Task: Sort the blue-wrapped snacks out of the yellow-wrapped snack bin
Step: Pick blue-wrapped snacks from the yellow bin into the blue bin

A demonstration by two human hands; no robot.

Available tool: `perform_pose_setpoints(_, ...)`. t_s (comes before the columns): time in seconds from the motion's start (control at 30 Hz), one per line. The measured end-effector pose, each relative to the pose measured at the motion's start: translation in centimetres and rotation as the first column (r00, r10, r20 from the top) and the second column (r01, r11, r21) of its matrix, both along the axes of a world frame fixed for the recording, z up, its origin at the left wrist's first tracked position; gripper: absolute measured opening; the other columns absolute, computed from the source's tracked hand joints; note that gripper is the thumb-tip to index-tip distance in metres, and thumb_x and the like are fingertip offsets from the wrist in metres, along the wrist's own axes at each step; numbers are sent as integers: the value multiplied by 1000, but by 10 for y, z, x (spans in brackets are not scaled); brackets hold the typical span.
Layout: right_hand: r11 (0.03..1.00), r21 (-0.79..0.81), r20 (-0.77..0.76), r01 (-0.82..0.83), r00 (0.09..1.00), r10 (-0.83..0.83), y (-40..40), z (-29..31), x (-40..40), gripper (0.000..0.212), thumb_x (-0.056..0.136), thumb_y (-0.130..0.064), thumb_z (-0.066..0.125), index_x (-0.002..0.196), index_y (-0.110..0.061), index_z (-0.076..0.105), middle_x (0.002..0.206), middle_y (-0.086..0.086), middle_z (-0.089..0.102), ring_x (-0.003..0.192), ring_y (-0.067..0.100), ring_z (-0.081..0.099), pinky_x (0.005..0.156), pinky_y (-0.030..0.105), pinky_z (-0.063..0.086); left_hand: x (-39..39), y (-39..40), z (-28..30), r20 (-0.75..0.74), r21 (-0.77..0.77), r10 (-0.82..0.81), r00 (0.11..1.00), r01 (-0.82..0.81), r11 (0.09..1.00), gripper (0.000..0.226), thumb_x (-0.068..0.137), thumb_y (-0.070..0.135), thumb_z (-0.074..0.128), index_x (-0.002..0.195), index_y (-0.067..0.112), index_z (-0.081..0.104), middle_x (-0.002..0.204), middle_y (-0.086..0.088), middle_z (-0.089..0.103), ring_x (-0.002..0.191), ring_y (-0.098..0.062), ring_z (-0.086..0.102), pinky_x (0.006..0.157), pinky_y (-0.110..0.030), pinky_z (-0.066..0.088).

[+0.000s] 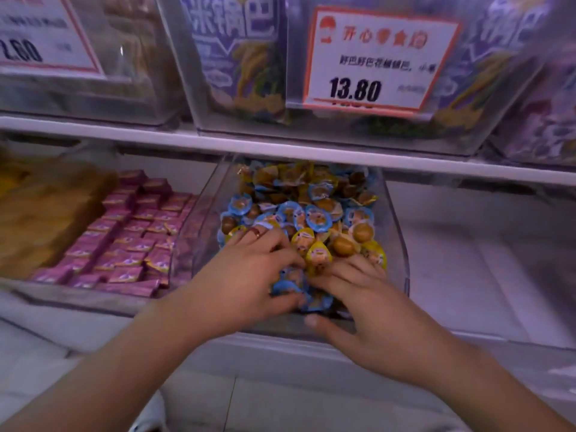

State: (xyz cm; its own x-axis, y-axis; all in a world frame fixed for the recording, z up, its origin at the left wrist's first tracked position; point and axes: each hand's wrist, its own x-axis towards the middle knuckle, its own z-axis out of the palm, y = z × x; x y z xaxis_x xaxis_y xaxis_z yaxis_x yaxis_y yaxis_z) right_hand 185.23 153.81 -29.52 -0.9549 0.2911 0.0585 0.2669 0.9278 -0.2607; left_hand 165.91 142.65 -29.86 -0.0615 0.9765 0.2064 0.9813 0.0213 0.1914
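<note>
Head view: two hands dig in a clear bin [400, 244] of mixed snacks on a shop shelf.

One bin holds the task's things: blue snacks [318, 218] and yellow snacks [319, 255] lie jumbled together, too many and too overlapped to count; blue ones crowd the middle and the front edge, yellow ones the back and front right. Left of it sits one tray of pink packs [131, 238]; above, on the upper shelf [280, 148], stand clear boxes with two price cards [378, 59]. The left hand [246, 275], one ring on a finger, curls its fingers around blue snacks at the bin's front. The right hand [371, 310] lies with fingers spread and fairly straight over the pile, thumb on the bin's front wall; its grip holds nothing I can make out.
</note>
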Motion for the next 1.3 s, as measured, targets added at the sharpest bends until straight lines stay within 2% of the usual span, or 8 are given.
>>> perform_pose_setpoints(0.23,1000,31,34,-4,999,3,-4,-1,0,55,90,-66,28,118,-35,62,103,-18,56,109,8,39,98,35,35,-10,-7,2,344,127,-38,938,-6,992,14,77,32,76,82,25,64,94,8,67,95,-14,63,86,-43,48)
perform_pose_setpoints(0.37,979,-190,-159,73,982,-104,-5,-3,-2,21,86,-47,67,99,-32,71,90,-22,60,98,-1,46,90,28,39,-5,-15,-5,423,138,23,906,-90,986,13,74,40,74,77,31,65,84,12,65,90,-7,58,80,-39,48)
perform_pose_setpoints(0.57,819,-520,-360,244,807,-469,-11,5,-12,6,91,-30,67,93,-30,72,88,-16,70,89,-6,61,74,11,46,1,-12,-1,665,241,97,740,-336,910,17,73,31,81,77,35,66,83,21,68,83,3,63,69,-11,43)
perform_pose_setpoints(0.7,263,-962,-163,77,613,-773,-19,19,-20,15,96,-21,61,97,-17,75,97,5,76,89,17,73,82,41,59,13,-4,10,842,322,-35,539,-449,834,17,70,35,80,84,34,69,83,12,73,79,-2,69,67,-14,52)
perform_pose_setpoints(0.77,-161,-973,8,-165,673,-740,-27,29,-23,23,92,-24,61,102,-9,74,107,20,72,85,28,72,73,42,60,24,1,13,858,338,-89,506,-424,840,19,71,30,82,85,33,70,85,10,74,79,-3,70,67,-15,52)
perform_pose_setpoints(0.87,-396,-871,54,-291,744,-666,-33,39,-21,47,81,-37,68,117,-6,69,98,17,70,84,28,65,75,42,56,44,11,9,806,357,-82,587,-370,857,28,73,17,86,86,37,71,86,19,73,82,3,67,70,-7,46)
perform_pose_setpoints(1.13,33,-948,-191,-318,481,-856,0,42,19,18,81,-10,67,96,-1,65,78,19,63,65,23,62,52,28,50,64,29,17,572,456,-168,803,-141,878,41,69,64,70,108,52,67,126,24,54,120,1,53,97,-7,37)
perform_pose_setpoints(1.3,410,-888,-279,210,462,-842,68,24,62,15,91,3,62,97,-9,68,82,12,66,73,24,66,62,30,56,41,30,4,523,368,-46,851,-177,913,18,89,41,64,106,41,66,116,27,58,114,6,55,93,-2,35)
